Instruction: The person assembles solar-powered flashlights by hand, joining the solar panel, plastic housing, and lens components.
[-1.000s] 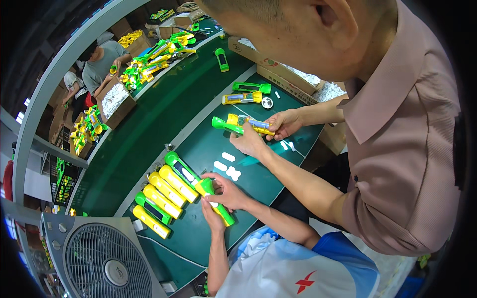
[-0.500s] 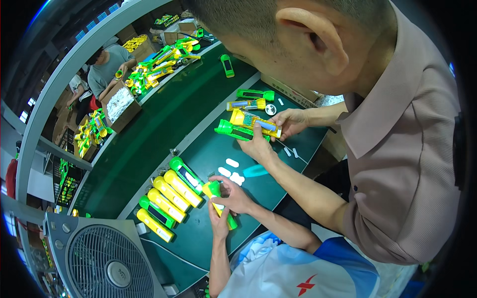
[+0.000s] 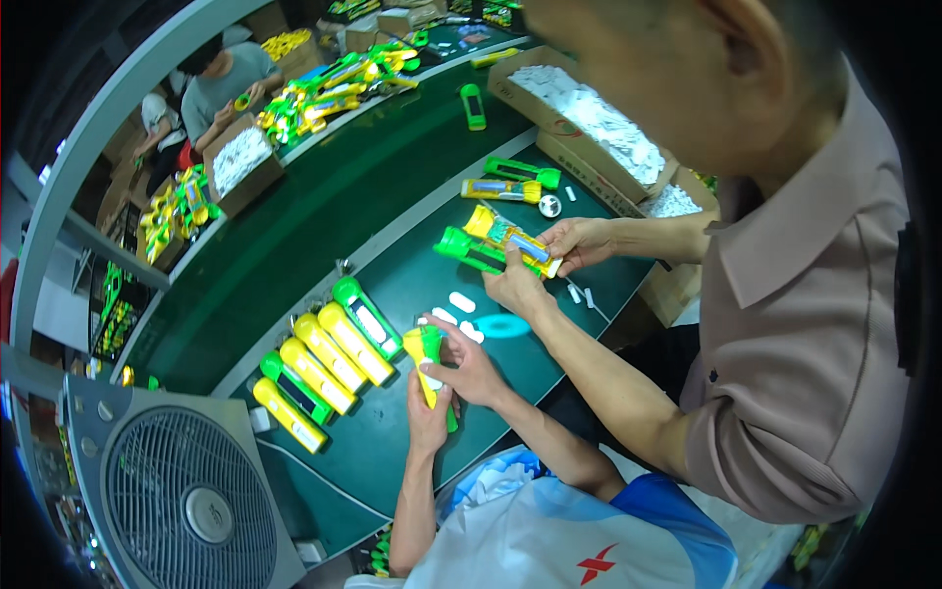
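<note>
My left hand (image 3: 428,420) and my right hand (image 3: 473,370) both grip a yellow and green flashlight (image 3: 429,351), held nearly upright over the green bench (image 3: 392,461). The left hand wraps its lower body and the right hand's fingers press its side near the head. Just left of it lies a row of several yellow and green flashlights (image 3: 324,363). Small white pieces (image 3: 461,302) and a blue oval piece (image 3: 501,326) lie just beyond my hands.
A co-worker in a mauve shirt (image 3: 805,324) leans in from the right, holding a yellow flashlight (image 3: 515,240) above a green one (image 3: 469,250). Cardboard boxes of white parts (image 3: 589,108) stand behind, with a dark conveyor belt (image 3: 324,216) and a grey fan (image 3: 186,501) to the left.
I have turned my flashlight from lying slanted on the bench to nearly upright in both hands. The co-worker has raised a yellow flashlight in both hands.
</note>
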`<state>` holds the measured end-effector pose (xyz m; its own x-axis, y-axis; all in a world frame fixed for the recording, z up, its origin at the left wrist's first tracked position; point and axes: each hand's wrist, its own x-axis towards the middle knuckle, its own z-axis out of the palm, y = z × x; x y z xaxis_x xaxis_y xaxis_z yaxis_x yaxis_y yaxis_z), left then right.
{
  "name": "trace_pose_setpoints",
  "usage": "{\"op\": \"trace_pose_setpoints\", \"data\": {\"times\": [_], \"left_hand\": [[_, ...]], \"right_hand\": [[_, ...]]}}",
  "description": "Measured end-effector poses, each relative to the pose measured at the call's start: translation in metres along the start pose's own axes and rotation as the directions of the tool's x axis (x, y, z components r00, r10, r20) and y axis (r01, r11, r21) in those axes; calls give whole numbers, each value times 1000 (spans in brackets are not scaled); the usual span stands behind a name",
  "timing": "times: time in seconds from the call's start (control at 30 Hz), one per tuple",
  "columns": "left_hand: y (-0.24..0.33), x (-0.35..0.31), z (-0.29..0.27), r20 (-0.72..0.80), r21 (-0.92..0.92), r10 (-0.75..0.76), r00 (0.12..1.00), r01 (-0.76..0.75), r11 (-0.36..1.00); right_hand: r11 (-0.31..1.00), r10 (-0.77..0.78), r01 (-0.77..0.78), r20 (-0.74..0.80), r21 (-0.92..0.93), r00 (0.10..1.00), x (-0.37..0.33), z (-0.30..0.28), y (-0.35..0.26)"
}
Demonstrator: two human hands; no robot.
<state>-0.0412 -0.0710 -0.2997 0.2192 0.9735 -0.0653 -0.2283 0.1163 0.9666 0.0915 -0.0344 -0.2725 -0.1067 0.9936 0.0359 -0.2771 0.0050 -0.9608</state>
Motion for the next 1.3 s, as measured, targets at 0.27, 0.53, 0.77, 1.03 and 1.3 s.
{"op": "trace_pose_setpoints", "data": {"times": [0.27, 0.53, 0.77, 1.03, 1.3], "left_hand": [[2, 0, 5, -101, -64, -13, 995, 6, 998], [1, 3, 8, -146, -33, 26, 989, -31, 999], [-7, 0, 5, -97, 1, -18, 995, 18, 1000], [-8, 3, 7, -159, 18, 62, 985, -60, 998], [-14, 3, 10, -201, 6, 79, 976, -79, 997]], "right_hand": [[965, -103, 68, -129, -252, 986, -10, 11, -14], [970, -40, -12, -208, -245, 977, -15, 13, -13], [987, -19, 1, -106, -164, 994, -13, 7, -7], [966, -149, 74, -302, -247, 942, -23, 18, 12], [874, -178, 37, -248, -485, 952, -29, 17, -17]]}}
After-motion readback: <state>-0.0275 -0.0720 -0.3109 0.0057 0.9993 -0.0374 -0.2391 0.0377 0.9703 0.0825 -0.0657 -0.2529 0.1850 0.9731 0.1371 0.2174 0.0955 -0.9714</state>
